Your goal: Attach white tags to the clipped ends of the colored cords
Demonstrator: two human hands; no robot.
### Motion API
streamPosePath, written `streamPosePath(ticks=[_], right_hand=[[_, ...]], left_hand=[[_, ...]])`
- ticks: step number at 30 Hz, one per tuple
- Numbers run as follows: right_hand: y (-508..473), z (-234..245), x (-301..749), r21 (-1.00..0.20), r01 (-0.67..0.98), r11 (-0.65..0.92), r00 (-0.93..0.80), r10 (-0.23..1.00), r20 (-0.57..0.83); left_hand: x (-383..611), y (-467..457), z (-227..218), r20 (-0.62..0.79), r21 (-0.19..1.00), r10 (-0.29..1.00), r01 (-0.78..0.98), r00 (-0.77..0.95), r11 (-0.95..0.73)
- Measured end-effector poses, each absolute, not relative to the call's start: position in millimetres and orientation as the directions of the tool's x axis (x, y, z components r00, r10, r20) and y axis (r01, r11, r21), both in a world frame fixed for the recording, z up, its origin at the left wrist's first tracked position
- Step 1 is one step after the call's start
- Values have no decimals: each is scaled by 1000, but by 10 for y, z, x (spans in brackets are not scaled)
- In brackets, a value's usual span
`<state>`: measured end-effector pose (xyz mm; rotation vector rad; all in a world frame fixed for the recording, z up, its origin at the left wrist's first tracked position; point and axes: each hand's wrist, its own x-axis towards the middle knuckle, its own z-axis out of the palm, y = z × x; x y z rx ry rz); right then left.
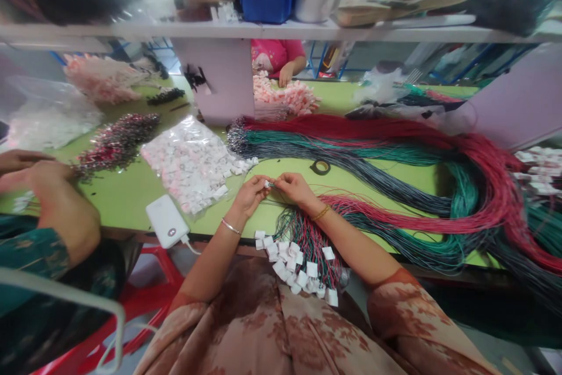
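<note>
My left hand (251, 193) and my right hand (293, 187) meet over the near edge of the green table (132, 191), fingers pinched together on a small white connector (266, 183) and thin wire ends. Below my hands a bunch of red, green and grey wires with white connectors (302, 261) hangs off the table edge onto my lap. A long spread of red, green and grey wires (395, 152) runs across the table to my right. An open clear bag of white connectors (193, 161) lies just left of my left hand.
A white power bank (165, 220) sits at the table edge, a tape ring (320, 167) beyond my hands. A co-worker's hands (26, 173) work at the left beside dark terminals (116, 141). Another person in pink (276, 59) sits opposite. A shelf (281, 30) crosses overhead.
</note>
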<state>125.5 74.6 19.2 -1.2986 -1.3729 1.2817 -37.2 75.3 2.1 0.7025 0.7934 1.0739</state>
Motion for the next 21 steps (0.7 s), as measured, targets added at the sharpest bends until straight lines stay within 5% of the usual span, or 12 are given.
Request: streamPosePath(ticks=[11,21], right_hand=[[716,130,1275,-928,328,179,-208,972,114],[759,181,1323,-877,440,195,-245,965,92]], left_hand=[[-277,693,56,-208,919,969,-313,136,241],[-252,658,107,-139,977,987,-151,84,150]])
